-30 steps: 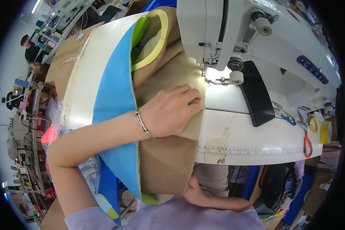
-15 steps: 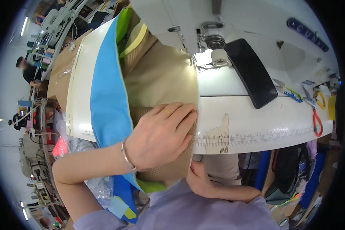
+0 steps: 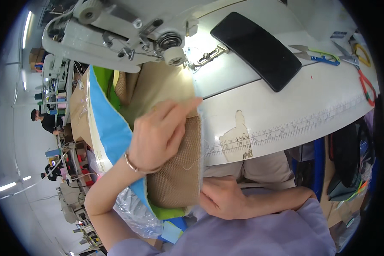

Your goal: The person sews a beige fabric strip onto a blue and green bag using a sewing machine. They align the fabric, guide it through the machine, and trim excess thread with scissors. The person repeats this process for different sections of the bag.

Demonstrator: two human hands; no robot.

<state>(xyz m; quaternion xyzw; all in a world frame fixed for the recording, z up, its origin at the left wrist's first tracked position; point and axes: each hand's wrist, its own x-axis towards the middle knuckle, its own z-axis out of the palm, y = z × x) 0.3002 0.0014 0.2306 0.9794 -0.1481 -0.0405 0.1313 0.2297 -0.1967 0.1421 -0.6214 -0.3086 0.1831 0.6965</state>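
A layered fabric piece lies on the sewing machine table, with a smooth tan panel (image 3: pixel 158 87), a tan mesh part (image 3: pixel 175 170), a blue panel (image 3: pixel 109 126) and green edging. My left hand (image 3: pixel 158 134), wearing a bangle, is on the fabric below the needle area. Its index finger reaches to the raw right edge and the other fingers curl in on the cloth; the thumb is hidden. Closer to my body, my right hand (image 3: pixel 224 198) is closed at the lower right edge of the mesh. The sewing machine head (image 3: pixel 115 38) stands over the far end of the fabric, its lamp lit.
Right of the needle lies a black phone (image 3: pixel 258 51). Thread snips (image 3: pixel 315 55) and red-and-yellow-handled scissors (image 3: pixel 350 57) lie farther right. A printed ruler scale (image 3: pixel 277 132) runs along the table's front edge. Clear plastic (image 3: pixel 136 209) hangs at the left; another person (image 3: pixel 47 121) is in the background.
The view has turned, with the machine head shifting left in it. My left hand's spread fingers have drawn together, with the index reaching the edge. More of the mesh and my right hand now shows.
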